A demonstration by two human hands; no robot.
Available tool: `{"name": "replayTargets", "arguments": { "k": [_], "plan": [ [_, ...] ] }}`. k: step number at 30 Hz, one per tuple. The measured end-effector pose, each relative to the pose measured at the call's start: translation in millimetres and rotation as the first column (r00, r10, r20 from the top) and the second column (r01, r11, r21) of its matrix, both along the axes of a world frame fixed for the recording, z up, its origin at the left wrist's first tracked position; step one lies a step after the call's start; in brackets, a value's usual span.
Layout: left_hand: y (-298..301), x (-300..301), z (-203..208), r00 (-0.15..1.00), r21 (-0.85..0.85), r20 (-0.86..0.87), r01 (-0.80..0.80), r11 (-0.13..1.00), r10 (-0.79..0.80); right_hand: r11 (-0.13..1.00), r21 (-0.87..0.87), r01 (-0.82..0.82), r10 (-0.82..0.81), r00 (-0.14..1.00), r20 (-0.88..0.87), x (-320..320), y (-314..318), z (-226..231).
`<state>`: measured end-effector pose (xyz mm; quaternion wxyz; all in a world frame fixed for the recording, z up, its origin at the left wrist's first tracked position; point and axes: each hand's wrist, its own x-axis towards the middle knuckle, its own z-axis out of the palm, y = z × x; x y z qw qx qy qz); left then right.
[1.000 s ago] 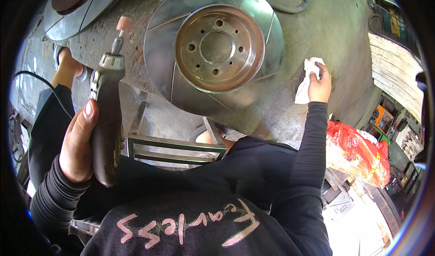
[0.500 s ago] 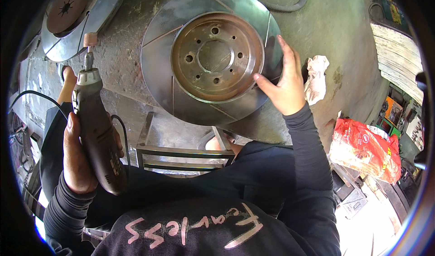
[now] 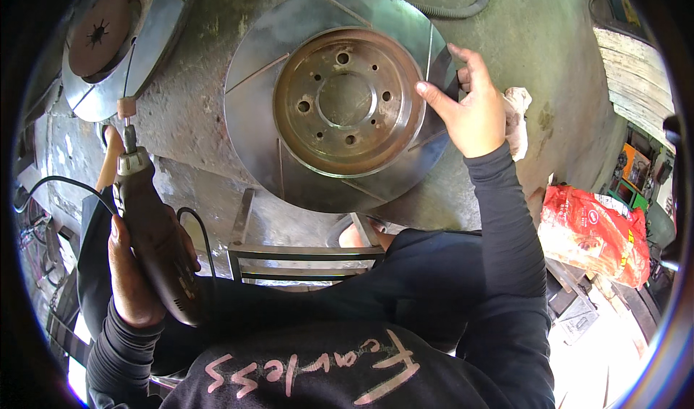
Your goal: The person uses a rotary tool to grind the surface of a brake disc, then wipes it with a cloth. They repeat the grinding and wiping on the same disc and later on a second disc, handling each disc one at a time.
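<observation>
A slotted brake disc (image 3: 253, 134) with a rusty hub lies flat on the bench in front of me. My right hand (image 3: 473, 109) is at its right edge, thumb on the face by the hub and fingers bent over the outer rim. In my left hand (image 3: 134, 279) is a dark handheld die grinder (image 3: 155, 228), held upright left of the disc. A small brown grinding stone (image 3: 126, 107) tips it, apart from the disc. Another slotted disc (image 3: 155, 36) at the far left bears a round brown abrasive disc (image 3: 101, 36).
A crumpled pale rag (image 3: 517, 120) lies right of my hand. A grey corrugated hose (image 3: 455, 9) runs along the back. The grinder's black cord (image 3: 65, 179) loops at left. A metal frame (image 3: 307, 253) stands below the bench edge, and a red bag (image 3: 593, 235) is at right.
The brake disc has turned slightly counterclockwise. My right hand has shifted outward, its fingers now more bent round the rim. My left hand still holds the die grinder. The whole view has shifted a little.
</observation>
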<state>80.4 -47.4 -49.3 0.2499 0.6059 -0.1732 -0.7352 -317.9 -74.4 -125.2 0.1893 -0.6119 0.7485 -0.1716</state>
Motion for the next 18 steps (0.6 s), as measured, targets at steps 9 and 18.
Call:
{"name": "replayTargets", "arguments": {
  "k": [9, 18],
  "plan": [
    [2, 2, 0, 1.0, -0.018, -0.015, 0.005, 1.0, -0.005, 0.98, -0.167, -0.104, 0.088, 0.991, -0.103, 10, -42, -12],
    [2, 0, 1, 1.0, -0.022, -0.026, -0.005, 1.0, 0.004, 0.937, -0.215, -0.276, 0.243, 0.955, -0.168, 43, -68, 0]
  ]
}}
